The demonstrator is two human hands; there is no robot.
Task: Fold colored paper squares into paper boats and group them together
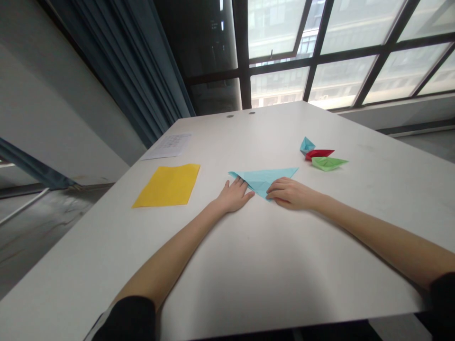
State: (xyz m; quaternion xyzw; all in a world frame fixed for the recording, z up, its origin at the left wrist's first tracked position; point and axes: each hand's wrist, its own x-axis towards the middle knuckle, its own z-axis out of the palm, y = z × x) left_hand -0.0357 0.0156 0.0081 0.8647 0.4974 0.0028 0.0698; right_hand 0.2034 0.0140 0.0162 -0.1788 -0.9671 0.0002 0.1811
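Observation:
A light-blue sheet of origami paper (265, 178), folded into a triangle, lies on the white table with its long edge away from me and its point towards me. My left hand (235, 195) rests at its left part, fingers stretched out flat and thumb apart; the fingertips are partly hidden by the paper's edge. On the right, my right hand (293, 193) has its fingers bent together at the near point of the triangle, with the thumb underneath, gripping the paper there.
To the left lies a stack of yellow paper (167, 185), with a printed white sheet (170, 145) behind it. Folded paper boats in blue (306, 145), red (319, 154) and green (328, 164) stand at the right. The white table (245, 265) reaches back towards windows and a blue curtain (124, 52).

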